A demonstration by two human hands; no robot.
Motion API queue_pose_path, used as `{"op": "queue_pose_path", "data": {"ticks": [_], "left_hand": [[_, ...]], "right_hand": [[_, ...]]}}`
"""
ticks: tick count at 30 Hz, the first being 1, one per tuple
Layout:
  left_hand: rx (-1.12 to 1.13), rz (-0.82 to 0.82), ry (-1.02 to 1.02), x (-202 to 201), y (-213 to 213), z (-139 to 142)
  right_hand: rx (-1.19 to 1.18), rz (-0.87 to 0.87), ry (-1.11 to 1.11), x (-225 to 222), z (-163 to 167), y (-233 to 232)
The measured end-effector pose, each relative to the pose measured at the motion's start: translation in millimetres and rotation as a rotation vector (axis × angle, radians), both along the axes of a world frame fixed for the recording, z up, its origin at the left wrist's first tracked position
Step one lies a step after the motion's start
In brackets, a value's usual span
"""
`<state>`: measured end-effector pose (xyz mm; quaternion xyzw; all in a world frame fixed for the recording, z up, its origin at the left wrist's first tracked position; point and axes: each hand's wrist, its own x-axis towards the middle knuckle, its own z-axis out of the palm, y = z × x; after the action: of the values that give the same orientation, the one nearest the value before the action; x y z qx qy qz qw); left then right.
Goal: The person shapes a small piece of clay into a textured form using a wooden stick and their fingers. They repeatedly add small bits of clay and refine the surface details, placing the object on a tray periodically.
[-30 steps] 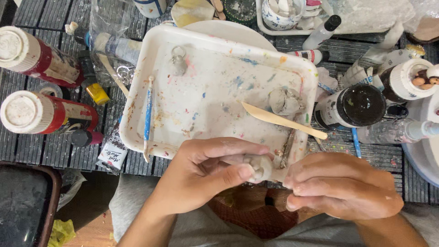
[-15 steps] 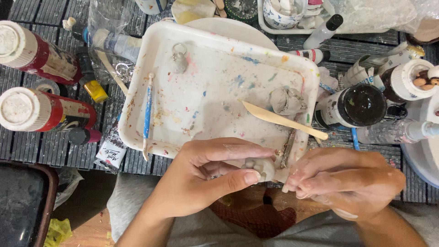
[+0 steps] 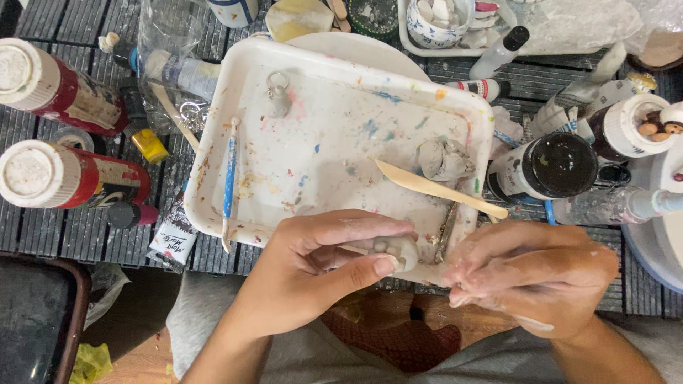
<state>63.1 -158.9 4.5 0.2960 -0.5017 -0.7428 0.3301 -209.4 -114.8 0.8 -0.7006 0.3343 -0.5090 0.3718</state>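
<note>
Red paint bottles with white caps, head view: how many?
2. Both lie on their sides left of the white tray: upper red bottle at the top left corner, lower red bottle just below it. Clutter at the frame edges may hide others.

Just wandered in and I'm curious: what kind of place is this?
Probably a hobby craft table for clay modelling and painting: a paint-splattered white tray, red paint bottles, a lump of grey clay.

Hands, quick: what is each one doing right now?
Left hand: closed on a small grey clay piece, thumb and fingers pinching it.
Right hand: fingers curled together; whether it holds anything cannot be told.
</note>
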Motion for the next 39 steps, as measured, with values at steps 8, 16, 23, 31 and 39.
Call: {"op": "queue_pose_path", "data": {"ticks": [8, 16, 23, 31, 39], "left_hand": [[-0.102, 0.21, -0.179, 4.8, -6.0, 4.2], [-0.132, 0.277, -0.117, 14.0, -13.4, 4.3], [-0.147, 0.307, -0.175, 18.6, -15.0, 6.7], [-0.14, 0.294, -0.154, 15.9, -15.3, 6.3], [-0.142, 0.293, -0.132, 10.6, -14.8, 4.7]], "right_hand": [[-0.01, -0.134, 0.245, -2.5, 6.0, -41.8], [-0.116, -0.145, 0.59, 6.4, 22.9, -56.9], [-0.122, -0.13, 0.623, 2.7, 25.6, -61.4], [-0.179, -0.153, 0.63, 9.0, 33.2, -63.3], [-0.193, -0.068, 0.698, 2.5, 30.2, -66.1]]}}
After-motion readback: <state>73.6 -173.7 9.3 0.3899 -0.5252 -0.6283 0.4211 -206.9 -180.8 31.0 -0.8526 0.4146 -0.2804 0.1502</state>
